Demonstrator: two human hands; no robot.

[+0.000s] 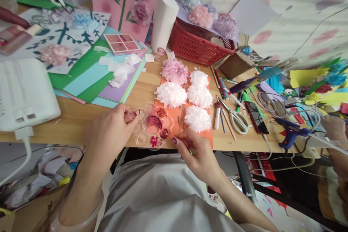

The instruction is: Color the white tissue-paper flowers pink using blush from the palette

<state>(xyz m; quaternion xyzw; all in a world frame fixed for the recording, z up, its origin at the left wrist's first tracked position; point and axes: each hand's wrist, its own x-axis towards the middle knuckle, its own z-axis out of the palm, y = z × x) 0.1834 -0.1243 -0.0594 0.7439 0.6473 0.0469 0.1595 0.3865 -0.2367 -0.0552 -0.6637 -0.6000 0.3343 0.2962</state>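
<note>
A clear flower-shaped paint palette (152, 127) with red and pink paint in its wells lies at the desk's front edge. My left hand (111, 134) grips its left rim, fingers pinched shut. My right hand (194, 150) rests at the palette's right side, fingertips pinched together near a well; whatever they hold is too small to name. Just behind the palette lies an orange sheet (178, 110) carrying several fluffy tissue-paper flowers, white ones (199, 96) and one pink (175, 71).
Scissors (235, 117), pens and a small brush (217, 114) lie right of the orange sheet. A blue glue gun (289, 134), a phone (256, 117) and cables sit further right. A red basket (201, 45), white paper roll (164, 20) and coloured sheets (92, 76) fill the back and left.
</note>
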